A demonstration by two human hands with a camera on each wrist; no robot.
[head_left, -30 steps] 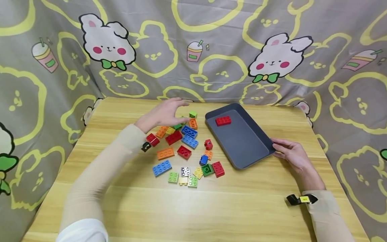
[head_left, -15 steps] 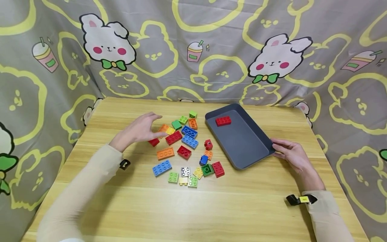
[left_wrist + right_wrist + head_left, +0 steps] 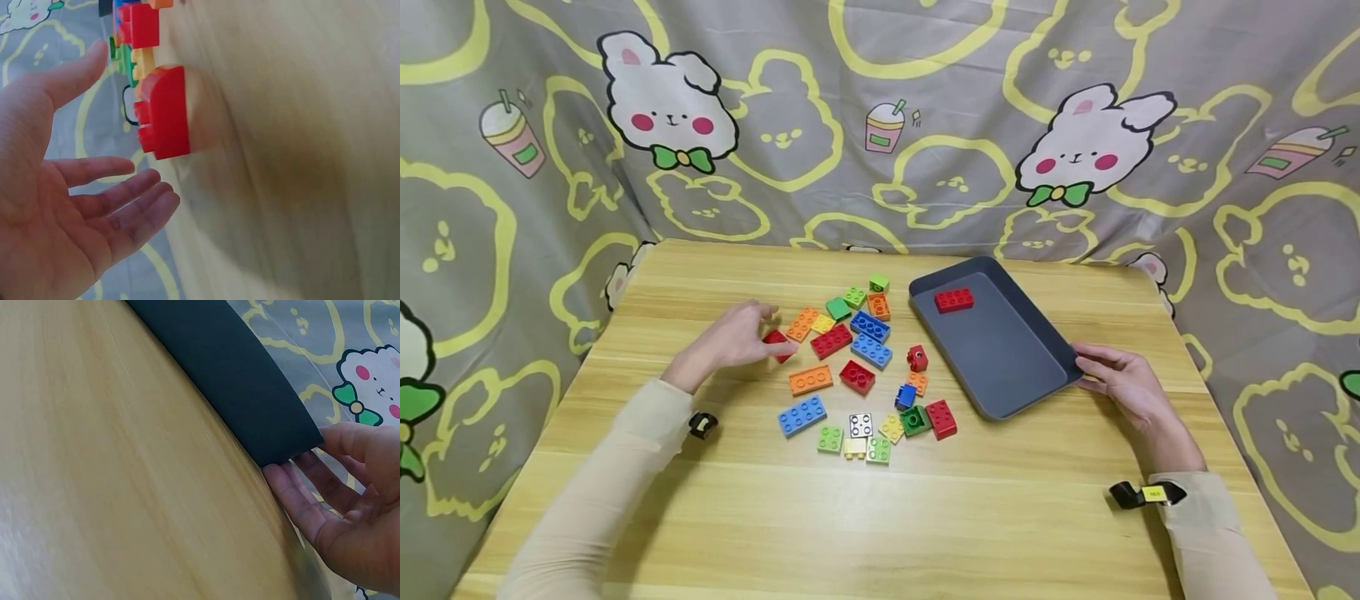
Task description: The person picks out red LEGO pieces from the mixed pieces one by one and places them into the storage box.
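My left hand (image 3: 735,335) is beside a red brick (image 3: 777,343) at the left end of a loose group of toy building bricks. In the left wrist view this red brick (image 3: 167,115) has a curved top edge and studs along one side. It stands between the thumb and the relaxed fingers (image 3: 134,194), with a gap to each. On the other side, my right hand (image 3: 1123,385) holds the near right corner of a dark grey tray (image 3: 1000,358). Up close, the fingertips and thumb of that hand (image 3: 359,500) meet the tray's corner (image 3: 275,440).
One red brick (image 3: 954,300) lies inside the tray. Between tray and left hand, bricks lie scattered, among them an orange one (image 3: 810,380), a blue one (image 3: 802,416) and a light green one (image 3: 830,439). A patterned curtain (image 3: 820,125) hangs behind the wooden table (image 3: 880,533).
My left hand has come back from the far side of the bricks, moving left and nearer, down to the red brick at the left end. The right hand and tray have stayed put.
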